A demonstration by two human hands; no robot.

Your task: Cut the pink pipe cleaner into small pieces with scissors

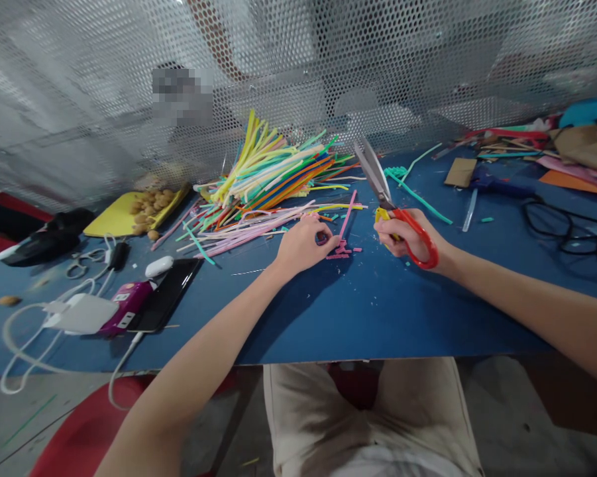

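My right hand (pixel 402 233) grips a pair of scissors (pixel 376 173) with red and yellow handles. Their blades point up and away, slightly apart at the tips, above the blue table. Lower and to the left, my left hand (pixel 305 244) has thumb and finger pinched at the lower end of a pink pipe cleaner (pixel 348 213), which leans upward. Short pink cut pieces (pixel 342 252) lie beside those fingertips. Behind my left hand is a large heap of many-coloured pipe cleaners (pixel 278 172), with loose pink strands (pixel 258 232) in front.
A teal pipe cleaner shape (pixel 402 177) and a glue gun (pixel 501 184) lie to the right, near scraps and a black cable (pixel 566 242). On the left are a phone (pixel 166 298), a white charger (pixel 82 313) and a yellow tray (pixel 110 215). Perforated metal (pixel 278 59) stands behind.
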